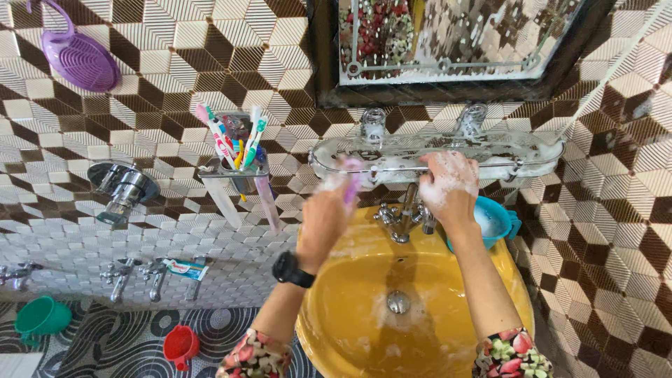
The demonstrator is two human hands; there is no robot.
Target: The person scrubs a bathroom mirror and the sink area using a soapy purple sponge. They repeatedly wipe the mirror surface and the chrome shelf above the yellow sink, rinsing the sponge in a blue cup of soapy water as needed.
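A glass shelf [504, 157] covered in white foam hangs on chrome brackets above a yellow washbasin [350, 308]. My left hand [327, 210], soapy and with a black watch on its wrist, grips a pink brush [352, 180] against the shelf's left front rail. My right hand [448, 183], also lathered, presses on the shelf's front rail near the middle. Whether it holds anything under the foam is hidden. A chrome tap [402, 218] sits between my arms.
A holder with several toothbrushes [236, 150] hangs left of the shelf. A purple scrubber [78, 59] hangs top left, a mirror [448, 38] above. A blue bowl [493, 220] sits at the basin's right. Wall taps [122, 189], a green mug [42, 316] and a red mug [180, 345] stand lower left.
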